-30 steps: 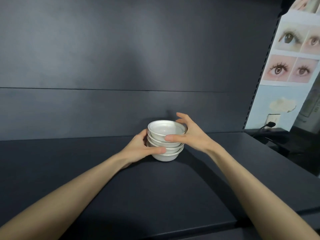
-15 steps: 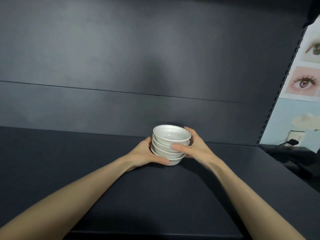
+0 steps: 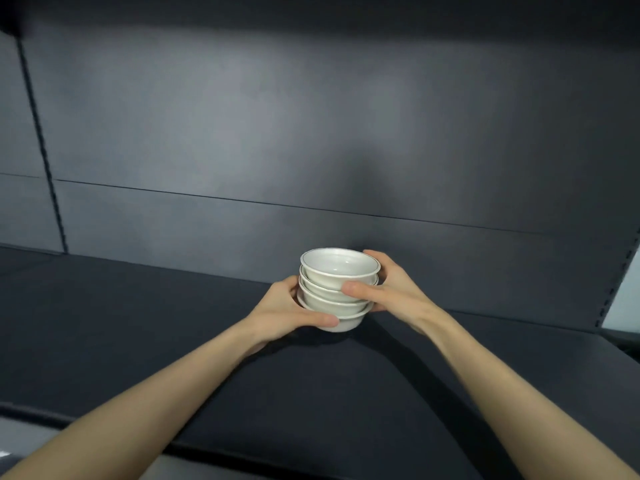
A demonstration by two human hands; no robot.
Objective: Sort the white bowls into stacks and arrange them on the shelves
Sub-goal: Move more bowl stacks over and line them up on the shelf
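Observation:
A stack of several small white bowls [image 3: 337, 289] stands near the back of a dark shelf board [image 3: 173, 341], in the middle of the view. My left hand [image 3: 287, 311] cups the stack's left side, thumb across the lowest bowl. My right hand [image 3: 391, 292] wraps the right side, thumb pressed on the middle bowls. The top bowl shows an empty inside and a thin dark rim line. Whether the bottom bowl touches the board or hovers just above it is unclear.
A dark back panel [image 3: 311, 133] rises right behind the stack. A slotted upright [image 3: 41, 143] runs down the left, another [image 3: 620, 271] at the right edge. The shelf's front edge [image 3: 242, 455] is close to me.
The view has swung left, so the poster at the right is out of sight. Both hands keep their hold on the stack, which now stands further left along the shelf.

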